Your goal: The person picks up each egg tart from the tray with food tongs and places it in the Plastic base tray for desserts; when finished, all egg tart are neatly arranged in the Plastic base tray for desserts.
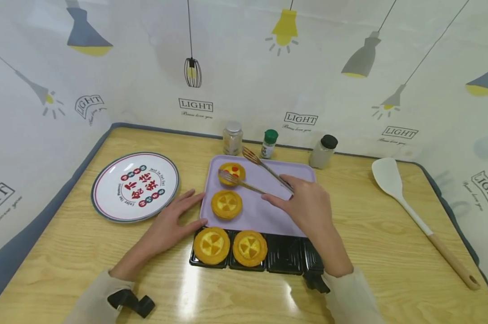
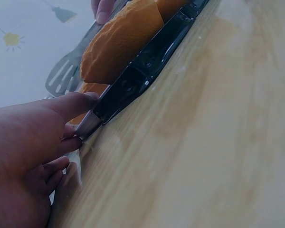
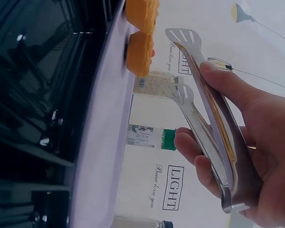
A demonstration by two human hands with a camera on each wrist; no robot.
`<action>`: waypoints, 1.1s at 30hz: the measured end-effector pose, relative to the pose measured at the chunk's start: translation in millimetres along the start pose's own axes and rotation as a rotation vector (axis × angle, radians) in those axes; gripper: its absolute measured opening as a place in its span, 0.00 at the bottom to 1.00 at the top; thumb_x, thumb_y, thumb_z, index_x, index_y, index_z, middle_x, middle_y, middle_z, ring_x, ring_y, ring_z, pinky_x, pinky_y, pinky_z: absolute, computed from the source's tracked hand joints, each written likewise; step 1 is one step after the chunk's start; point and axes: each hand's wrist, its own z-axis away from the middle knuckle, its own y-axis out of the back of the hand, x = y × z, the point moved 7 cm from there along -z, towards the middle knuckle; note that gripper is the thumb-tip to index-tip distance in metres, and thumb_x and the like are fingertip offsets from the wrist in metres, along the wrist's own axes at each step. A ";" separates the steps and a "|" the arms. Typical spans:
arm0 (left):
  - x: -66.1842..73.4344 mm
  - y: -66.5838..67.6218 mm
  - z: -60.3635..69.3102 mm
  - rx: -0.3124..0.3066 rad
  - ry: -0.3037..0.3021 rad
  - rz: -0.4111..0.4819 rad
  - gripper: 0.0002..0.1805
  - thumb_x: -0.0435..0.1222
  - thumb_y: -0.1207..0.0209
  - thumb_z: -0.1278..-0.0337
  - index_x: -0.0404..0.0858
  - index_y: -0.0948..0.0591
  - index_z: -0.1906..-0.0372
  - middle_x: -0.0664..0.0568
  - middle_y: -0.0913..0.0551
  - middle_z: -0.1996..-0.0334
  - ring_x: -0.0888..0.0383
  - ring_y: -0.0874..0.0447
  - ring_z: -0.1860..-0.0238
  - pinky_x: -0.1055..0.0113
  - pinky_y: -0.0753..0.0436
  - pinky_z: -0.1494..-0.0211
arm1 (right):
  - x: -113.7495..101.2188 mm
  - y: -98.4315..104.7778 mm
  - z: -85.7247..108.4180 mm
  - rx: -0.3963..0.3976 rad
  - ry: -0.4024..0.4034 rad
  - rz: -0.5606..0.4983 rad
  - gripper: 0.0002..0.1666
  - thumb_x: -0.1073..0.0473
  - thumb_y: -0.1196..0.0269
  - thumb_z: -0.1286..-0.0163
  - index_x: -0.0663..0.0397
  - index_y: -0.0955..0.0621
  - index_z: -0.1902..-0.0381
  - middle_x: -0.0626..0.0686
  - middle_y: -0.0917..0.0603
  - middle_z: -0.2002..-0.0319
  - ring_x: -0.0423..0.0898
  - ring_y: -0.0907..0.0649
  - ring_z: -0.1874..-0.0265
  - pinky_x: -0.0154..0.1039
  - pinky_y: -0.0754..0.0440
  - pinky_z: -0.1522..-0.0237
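My right hand [image 1: 309, 204] grips metal tongs [image 1: 274, 174] above the purple tray [image 1: 264, 209]; in the right wrist view the tongs' tips stand apart with nothing between them. On the tray's left side lie a tart with red pieces [image 1: 237, 169] and, below it, a plain tart [image 1: 226, 204]. My left hand [image 1: 169, 225] touches the tray's left edge; in the left wrist view its thumb and fingers [image 2: 66, 107] lie at the tray's corner. Against the tray's near side, a black compartment tray [image 1: 284, 254] holds two tarts [image 1: 211, 245] in its left compartments.
A white plate with red and blue print [image 1: 124, 204] lies at the left. Behind the tray stand a silver-capped jar [image 1: 232, 138], a green-capped bottle [image 1: 268, 145] and a black-capped jar [image 1: 323, 152]. At the right lies a white spatula with a wooden handle [image 1: 414, 216].
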 end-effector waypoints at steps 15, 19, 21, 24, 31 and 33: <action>1.2 0.4 0.2 -0.004 0.002 0.004 0.37 0.57 0.38 0.41 0.52 0.32 0.28 0.47 0.39 0.27 0.48 0.46 0.27 0.42 0.42 0.29 | 5.9 -19.7 -1.7 -0.102 -0.042 0.006 0.39 0.28 0.31 0.48 0.52 0.13 0.51 0.53 0.13 0.70 0.46 0.25 0.80 0.40 0.28 0.82; 0.7 0.8 -0.2 -0.006 -0.002 0.002 0.38 0.57 0.38 0.41 0.51 0.32 0.28 0.47 0.39 0.27 0.48 0.46 0.26 0.41 0.42 0.30 | 6.3 -21.9 -1.7 -0.104 -0.042 0.001 0.38 0.28 0.30 0.48 0.52 0.13 0.52 0.50 0.17 0.75 0.45 0.27 0.82 0.38 0.31 0.83; 0.6 1.2 0.0 -0.006 -0.003 0.003 0.38 0.57 0.38 0.41 0.51 0.32 0.28 0.46 0.39 0.27 0.47 0.46 0.27 0.41 0.42 0.30 | 5.8 -22.7 -1.8 -0.102 -0.039 -0.001 0.37 0.29 0.30 0.48 0.52 0.13 0.53 0.48 0.20 0.78 0.45 0.28 0.82 0.38 0.32 0.83; 1.3 1.4 0.3 -0.006 -0.002 0.008 0.38 0.57 0.38 0.41 0.51 0.32 0.28 0.47 0.39 0.27 0.47 0.46 0.26 0.41 0.42 0.30 | 5.4 -23.1 -1.8 -0.098 -0.032 -0.006 0.35 0.30 0.30 0.48 0.51 0.12 0.54 0.46 0.24 0.81 0.44 0.29 0.84 0.38 0.34 0.84; 0.5 0.7 -0.1 -0.005 -0.004 0.008 0.38 0.57 0.38 0.41 0.51 0.32 0.28 0.47 0.39 0.27 0.47 0.46 0.26 0.41 0.42 0.30 | 6.3 -23.3 -1.2 -0.089 -0.023 -0.006 0.33 0.30 0.30 0.47 0.49 0.12 0.56 0.45 0.26 0.83 0.44 0.31 0.85 0.38 0.35 0.85; 0.2 0.4 -0.1 -0.003 -0.005 0.008 0.37 0.56 0.37 0.41 0.51 0.32 0.28 0.47 0.38 0.27 0.48 0.46 0.26 0.41 0.42 0.30 | 6.6 -23.4 -1.1 -0.086 -0.025 -0.008 0.33 0.30 0.30 0.47 0.49 0.12 0.56 0.45 0.26 0.83 0.44 0.30 0.85 0.38 0.35 0.85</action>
